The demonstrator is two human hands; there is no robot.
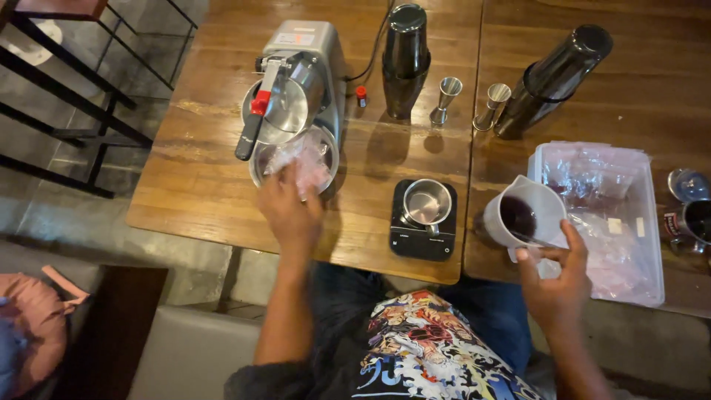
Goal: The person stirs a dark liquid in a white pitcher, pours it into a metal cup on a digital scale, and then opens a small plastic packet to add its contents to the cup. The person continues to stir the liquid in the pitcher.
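- The left hand [290,211] is stretched forward over the wooden table [192,170], its fingers closed on a crumpled clear plastic bag [305,159]
- The bag is held at the fingertips, over the round metal bowl [326,159] at the foot of a grey ice-shaving machine [307,70]
- Just beyond the fingers the machine's lever is seen, with a black handle [249,137] and a red knob
- The right hand [557,285] is wrapped around the handle side of a white pitcher [527,215]; the thumb lies at the near rim and the fingers are curled behind it
- Dark liquid is seen inside the pitcher, which is tilted slightly and held above the table edge
- Directly behind the right fingers a clear plastic tub [648,222] lined with plastic film is set
- Between the two hands a black scale [422,222] is placed, with a small steel cup [427,201] on top
- Well beyond both sets of fingers two dark cocktail shakers [406,55] and two steel jiggers [446,96] are stood
- A small red-capped bottle [361,95] is set just beside the machine
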